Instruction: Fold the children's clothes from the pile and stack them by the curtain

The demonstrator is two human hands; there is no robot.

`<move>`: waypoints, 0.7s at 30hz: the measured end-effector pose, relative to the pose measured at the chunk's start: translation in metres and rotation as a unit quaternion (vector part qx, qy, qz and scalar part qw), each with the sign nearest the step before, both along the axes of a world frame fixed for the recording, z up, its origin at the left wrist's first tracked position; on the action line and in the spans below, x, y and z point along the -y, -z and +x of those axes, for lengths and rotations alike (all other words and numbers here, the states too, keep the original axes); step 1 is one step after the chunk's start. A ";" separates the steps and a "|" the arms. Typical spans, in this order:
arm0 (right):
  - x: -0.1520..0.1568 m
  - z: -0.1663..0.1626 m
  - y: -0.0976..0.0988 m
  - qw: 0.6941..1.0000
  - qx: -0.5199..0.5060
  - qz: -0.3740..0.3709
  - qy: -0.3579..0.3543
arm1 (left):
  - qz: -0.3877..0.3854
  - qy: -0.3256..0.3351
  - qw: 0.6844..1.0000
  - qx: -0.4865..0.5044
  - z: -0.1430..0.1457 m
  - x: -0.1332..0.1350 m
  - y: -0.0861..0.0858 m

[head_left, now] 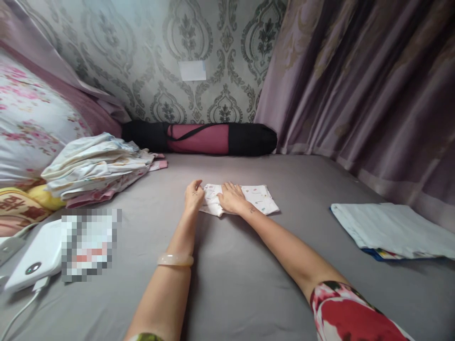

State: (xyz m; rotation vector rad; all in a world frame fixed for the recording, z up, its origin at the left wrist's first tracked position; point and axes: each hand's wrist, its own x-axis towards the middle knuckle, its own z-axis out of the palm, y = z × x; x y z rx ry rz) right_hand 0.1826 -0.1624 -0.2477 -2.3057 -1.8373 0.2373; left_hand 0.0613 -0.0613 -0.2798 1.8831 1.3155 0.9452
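A small white garment with a scattered coloured print [256,195] lies folded flat on the grey bed sheet, in the middle of the head view. My left hand [194,195] is at its left edge, with the fingers curled in and closed on that side of the cloth; the fingertips are mostly hidden. On top of the garment, left of its centre, my right hand [232,197] lies palm down with its fingers stretched out.
Crumpled light clothes [99,166] are piled at the left, by a flowered pillow [28,123]. A white power bank [39,255] with a cable lies at front left. Folded pale cloth [394,227] is on the right. A black-and-maroon long bag [199,139] lies along the wall.
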 end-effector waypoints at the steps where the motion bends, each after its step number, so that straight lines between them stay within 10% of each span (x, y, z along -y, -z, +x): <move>1: -0.002 -0.003 0.001 1.000 -0.002 0.005 -0.003 | -0.002 -0.001 1.000 0.003 0.000 -0.001 0.001; 10: -0.007 -0.018 0.024 0.999 0.009 0.049 0.016 | -0.009 -0.002 1.000 0.018 0.000 -0.004 0.004; 21: -0.018 -0.028 0.002 1.000 0.010 0.007 0.001 | -0.009 -0.006 1.000 0.024 0.000 -0.004 0.001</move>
